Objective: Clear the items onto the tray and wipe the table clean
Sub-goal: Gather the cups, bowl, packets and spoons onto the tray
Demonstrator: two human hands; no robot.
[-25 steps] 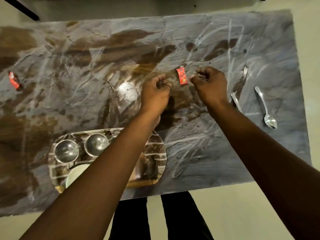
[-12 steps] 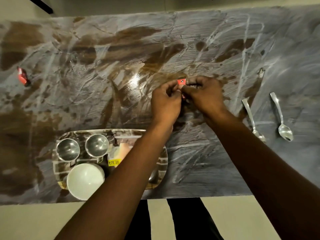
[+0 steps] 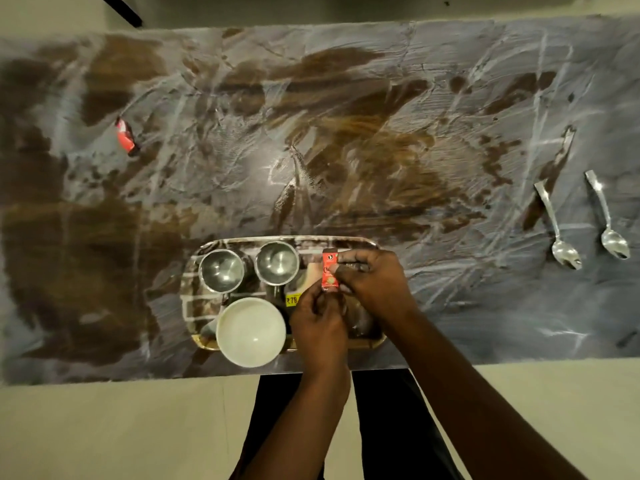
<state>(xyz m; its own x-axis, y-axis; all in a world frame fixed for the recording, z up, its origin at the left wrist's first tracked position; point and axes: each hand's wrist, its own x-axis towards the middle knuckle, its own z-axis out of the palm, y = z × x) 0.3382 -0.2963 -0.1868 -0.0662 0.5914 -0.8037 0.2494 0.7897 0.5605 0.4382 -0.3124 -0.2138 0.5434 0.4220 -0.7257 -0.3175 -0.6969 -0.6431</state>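
Far to the left on the marbled worktop (image 3: 450, 98) lay a loose red sachet (image 3: 125, 136), well apart from everything else. At the near edge sat the tray (image 3: 204, 249), carrying two steel cups (image 3: 221, 270) side by side and a white bowl (image 3: 251, 331) in front of them. Above the tray's right half, the left hand (image 3: 320, 323) was curled just under a second red packet (image 3: 329, 271); whether it gripped the lower end could not be told. The right hand (image 3: 374, 285) pinched that packet upright between fingertips and thumb. The packet looked light, thin and limp, likely slick foil, so an edge pinch should serve, and it could simply be dropped flat onto bare tray. Far right lay two spoons (image 3: 557, 226), side by side, stiff and smooth; they would probably lift best by their handles.
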